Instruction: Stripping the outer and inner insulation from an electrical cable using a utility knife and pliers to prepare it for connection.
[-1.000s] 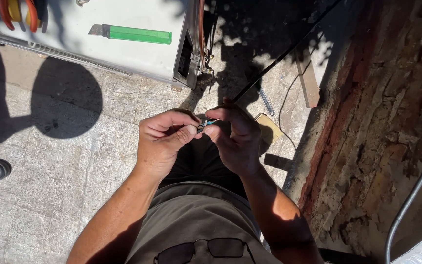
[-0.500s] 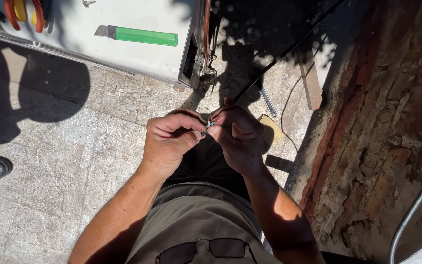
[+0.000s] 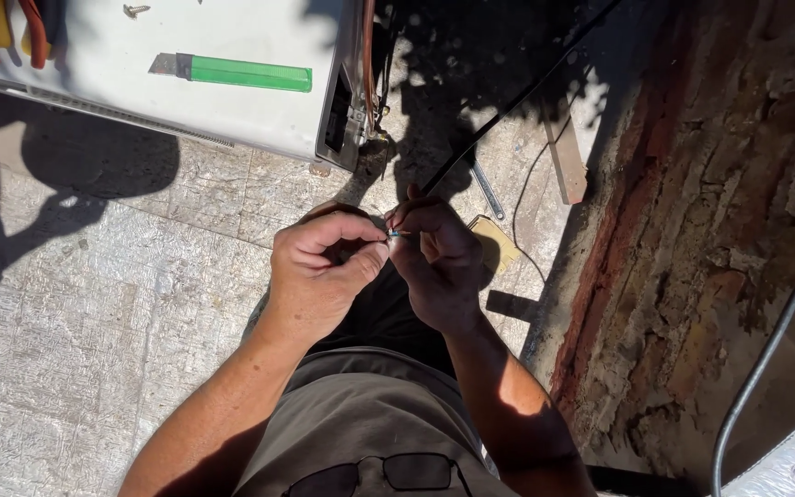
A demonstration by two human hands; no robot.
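Held mid-scene above the paved floor, the thin black cable ends in small bared wire tips, pinched between thumb and forefinger of the left hand and clamped in the fingers of the right hand. It looks light, springy and easily bent; best gripped just behind the tips. No containers show; a green utility knife lies on the white metal unit far left.

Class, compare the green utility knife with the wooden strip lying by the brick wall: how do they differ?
The knife is bright green with a grey blade; the strip is pale bare wood. The knife lies crosswise on the white unit, in sun; the strip lies lengthwise on the paving, partly shaded. Both are long, narrow and untouched by either hand.
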